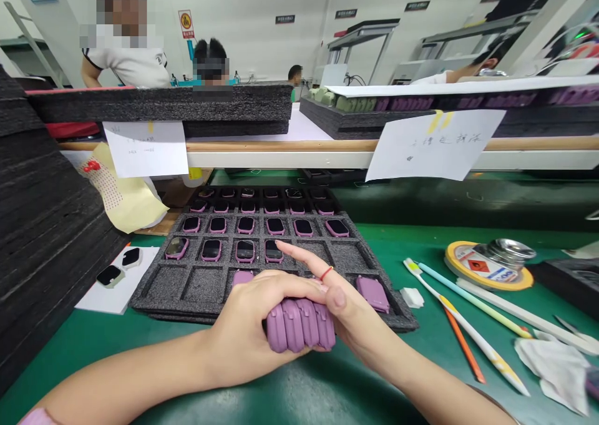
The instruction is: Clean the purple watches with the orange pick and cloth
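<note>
Purple watch cases [301, 325]: four, held side by side as a compact row above the green tabletop [304, 403], at the near edge of the foam tray [203, 286].
Left hand [243, 334]: fingers closed around the row of four, with the thumb side lying across its top.
Right hand [358, 316]: thumb at the row's upper right end; one finger extends over the tray, a red band [327, 273] around it; the other fingers are hidden, so whether they grip cannot be told.
Tray contents: smartwatch heads [246, 225] with purple frames and dark screens, in rows of six at the back; four occupy the left of the next row. In the nearest row, one purple piece [373, 293] lies at the right end, and another shows partly behind the left hand.
Left margin: white paper [100, 297] bearing two pale-framed watch pieces [110, 276].
Right margin: toothbrush [461, 319], orange stick [464, 345], yellow-edged roll [486, 266] and crumpled white cloth [555, 369].
Shelf [281, 158]: two handwritten sheets [433, 145] hang from its front.
</note>
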